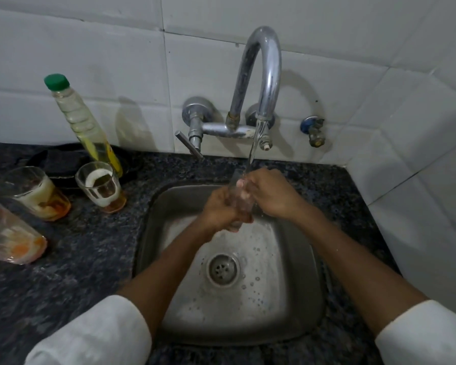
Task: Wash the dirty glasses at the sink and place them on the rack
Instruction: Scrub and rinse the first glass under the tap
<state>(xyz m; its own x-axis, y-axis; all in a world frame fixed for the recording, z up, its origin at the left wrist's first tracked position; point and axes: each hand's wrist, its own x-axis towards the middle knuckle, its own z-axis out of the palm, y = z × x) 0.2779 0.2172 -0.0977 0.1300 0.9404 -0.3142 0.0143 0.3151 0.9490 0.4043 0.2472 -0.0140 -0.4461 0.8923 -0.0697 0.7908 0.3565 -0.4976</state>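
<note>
Over the sink (295, 259) both hands clasp one glass (239, 196) under the tap's (263, 75) stream — left hand (221, 209) wrapped round its base, right hand (269, 193) round its upper part. Three dirty glasses (100, 187) stand well apart on the counter (77, 259) to the left — a bottle (84, 122) behind them

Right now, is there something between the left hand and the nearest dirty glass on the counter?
Nothing visible. The left hand grips the glass under the tap together with the right hand. Only sink rim and bare counter lie toward the dirty glass.
</note>
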